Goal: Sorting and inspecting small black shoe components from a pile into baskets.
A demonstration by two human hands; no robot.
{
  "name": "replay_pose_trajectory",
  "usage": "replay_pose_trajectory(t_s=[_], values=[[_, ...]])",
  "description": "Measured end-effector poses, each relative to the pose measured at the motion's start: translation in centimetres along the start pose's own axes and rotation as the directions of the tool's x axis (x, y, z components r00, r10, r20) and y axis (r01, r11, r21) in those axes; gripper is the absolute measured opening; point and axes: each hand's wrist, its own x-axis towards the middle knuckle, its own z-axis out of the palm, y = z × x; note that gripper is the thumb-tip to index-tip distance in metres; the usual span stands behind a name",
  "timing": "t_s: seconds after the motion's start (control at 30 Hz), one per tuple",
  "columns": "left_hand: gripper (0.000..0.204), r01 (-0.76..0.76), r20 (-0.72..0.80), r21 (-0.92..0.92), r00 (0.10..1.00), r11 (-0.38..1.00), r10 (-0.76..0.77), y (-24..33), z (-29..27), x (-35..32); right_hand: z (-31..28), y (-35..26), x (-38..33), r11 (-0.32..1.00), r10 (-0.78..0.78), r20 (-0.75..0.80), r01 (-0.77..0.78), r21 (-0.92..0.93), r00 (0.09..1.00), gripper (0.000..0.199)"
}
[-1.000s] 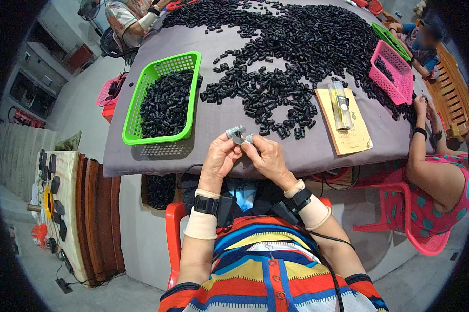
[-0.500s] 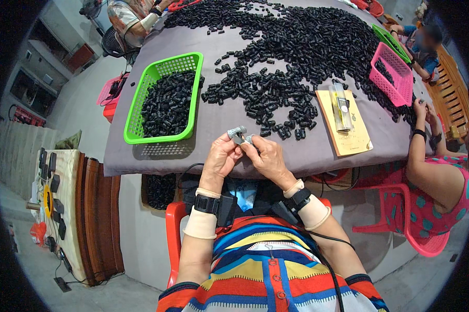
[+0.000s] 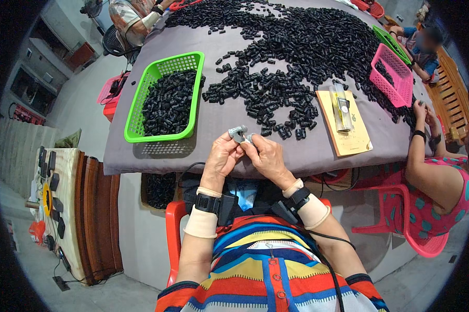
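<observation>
**2 hands pinch a small grey part at the table's near edge**

The left hand (image 3: 222,156) and the right hand (image 3: 264,157) meet just above the near edge of the grey-covered table (image 3: 219,125). Both are closed, fingertips pinching a small grey part (image 3: 238,133) between them; the left grips its left end, the right its right end. What kind of part it is cannot be told.

Just beyond the hands lies a wide heap of small black pieces (image 3: 296,47), its nearest pieces close to the fingertips. To the left stands a green basket (image 3: 141,104) holding more black pieces. To the right lies a yellow card (image 3: 348,138) with a clear packet (image 3: 341,106) on it, and farther right a pink basket (image 3: 400,88). Another person's hands (image 3: 424,114) work at the table's right edge.
</observation>
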Motion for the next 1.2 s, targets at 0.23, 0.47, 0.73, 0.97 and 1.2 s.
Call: replay_pose_trajectory(t_s=[0.23,0.47,0.73,0.97,1.2], values=[[0.023,-0.031,0.041,0.002,0.999,1.0,0.031,-0.26,-0.67,0.28,0.1,-0.23,0.15,1.0,-0.01,-0.013,0.009,-0.028,1.0,0.024],[0.025,-0.037,0.066,0.006,0.997,0.999,0.037,-0.38,-0.89,0.25,0.23,-0.17,0.15,1.0,-0.006,-0.032,0.005,-0.029,0.999,0.024],[0.025,-0.013,0.034,-0.012,0.999,1.0,0.013,-0.11,-0.45,-0.16,-0.55,-0.47,-0.04,0.999,-0.047,0.002,0.047,0.005,0.999,0.024],[0.025,-0.015,0.038,-0.011,0.999,1.0,0.016,-0.04,-0.43,-0.23,-0.6,-0.47,-0.02,0.999,-0.047,0.003,0.047,0.009,0.999,0.024],[0.024,0.003,0.024,-0.003,1.0,1.0,-0.003,0.21,-0.14,0.02,-0.71,-0.43,0.28,0.999,-0.054,-0.005,0.054,-0.006,0.999,0.025]])
